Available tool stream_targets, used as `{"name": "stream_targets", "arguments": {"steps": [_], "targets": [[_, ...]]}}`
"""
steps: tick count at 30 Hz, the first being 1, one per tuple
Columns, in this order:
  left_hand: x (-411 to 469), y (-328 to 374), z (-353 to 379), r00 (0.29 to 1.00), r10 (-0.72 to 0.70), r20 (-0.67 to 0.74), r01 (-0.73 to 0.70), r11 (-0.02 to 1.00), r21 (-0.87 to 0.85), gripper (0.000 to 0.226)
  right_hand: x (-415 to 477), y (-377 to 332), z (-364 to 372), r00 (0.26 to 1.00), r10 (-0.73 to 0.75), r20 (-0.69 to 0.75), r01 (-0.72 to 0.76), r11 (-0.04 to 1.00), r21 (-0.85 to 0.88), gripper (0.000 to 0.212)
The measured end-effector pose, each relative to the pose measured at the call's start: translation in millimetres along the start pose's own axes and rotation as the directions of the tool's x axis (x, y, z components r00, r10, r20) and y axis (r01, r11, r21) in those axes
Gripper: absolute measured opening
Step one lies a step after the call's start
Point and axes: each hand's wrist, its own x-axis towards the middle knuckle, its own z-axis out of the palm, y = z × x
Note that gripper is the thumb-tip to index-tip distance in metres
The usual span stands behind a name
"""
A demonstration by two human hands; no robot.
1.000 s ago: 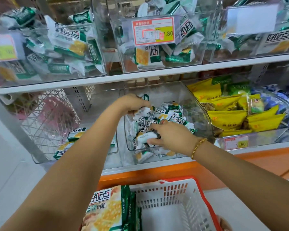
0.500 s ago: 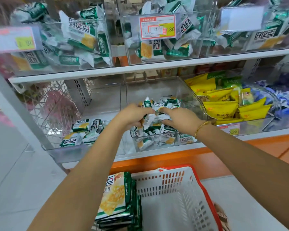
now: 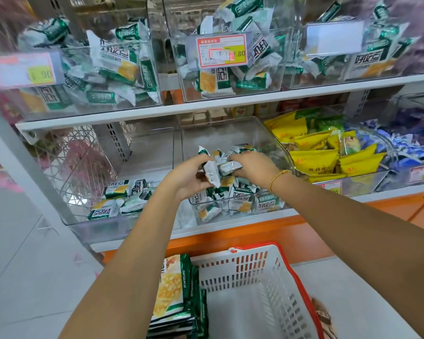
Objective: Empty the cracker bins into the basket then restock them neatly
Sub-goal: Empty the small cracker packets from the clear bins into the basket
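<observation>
— Two hands are up at the lower shelf (image 3: 230,228). The left hand (image 3: 189,178) and the right hand (image 3: 252,167) meet over the middle bin (image 3: 230,128). Each has its fingers curled round a small bunch of cracker packets (image 3: 218,170), held between them just above the heap.

— Which bin is that, exactly?

— The clear one in the centre of the lower shelf. A heap of white-and-green packets (image 3: 242,199) lies in it, pressed up against the front wall.

— And the one beside it?

— The left bin (image 3: 103,226) holds only a few packets (image 3: 118,192), lying flat near its front.

— Where is the basket?

— Below the shelf, right under the two forearms. The basket (image 3: 245,267) is white with a red rim. A stack of bigger cracker packs (image 3: 171,292) stands on edge against its left side.

— Anything else about?

— A gold bracelet (image 3: 278,176) sits on the right wrist. Just right of the middle bin lie yellow packets (image 3: 313,162), and further right some blue ones (image 3: 406,148), too blurred to read. The upper shelf carries clear bins stuffed with the same green-and-white packets. The upper middle bin (image 3: 274,86) bears a red-framed price tag (image 3: 222,51) on its front.
</observation>
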Motion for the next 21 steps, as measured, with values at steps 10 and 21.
{"name": "stream_targets", "arguments": {"steps": [10,21], "targets": [[-68.2,-51.5,-13.2,0.998,0.020,0.066,-0.024,0.998,0.057,0.035,-84.1,21.3,-58.1,0.979,0.171,0.107,-0.155,0.301,0.941,0.048],[-64.3,-285.7,-5.5,0.845,-0.457,-0.276,0.514,0.837,0.186,0.019,-168.3,-8.0,123.0,0.577,0.025,0.816,-0.675,0.577,0.459,0.060]]}}
